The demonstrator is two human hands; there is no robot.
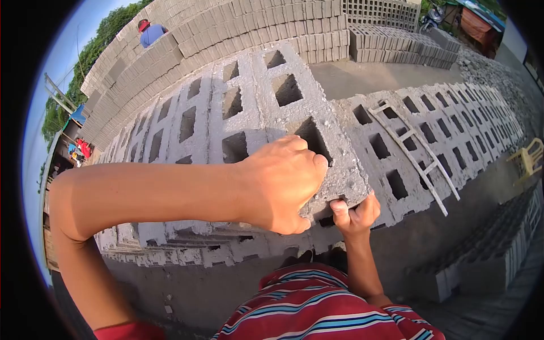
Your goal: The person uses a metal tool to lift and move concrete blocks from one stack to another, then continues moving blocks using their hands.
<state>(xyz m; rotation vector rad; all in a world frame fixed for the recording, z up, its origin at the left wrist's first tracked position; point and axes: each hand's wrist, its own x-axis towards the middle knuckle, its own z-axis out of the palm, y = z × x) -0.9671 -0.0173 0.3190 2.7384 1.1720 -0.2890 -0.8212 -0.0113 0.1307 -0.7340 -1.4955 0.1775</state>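
A grey hollow concrete block [344, 161] lies at the near right edge of a stack, its square openings facing up. My left hand [286, 184] is closed over its near end, with fingers curled at the rim of an opening; the fingertips are hidden. At the block's near right corner, my right hand [357, 215] grips the end face from below, thumb and bent fingers against the concrete. More hollow blocks [218, 122] stand in a tight row to the left, touching one another.
A lower row of blocks [416, 153] runs off to the right, with a ladder-like wooden frame [416, 147] lying across it. Tall block stacks [255, 28] rise behind, where a person in a red cap [152, 34] is visible. A yellow chair [527, 158] stands far right.
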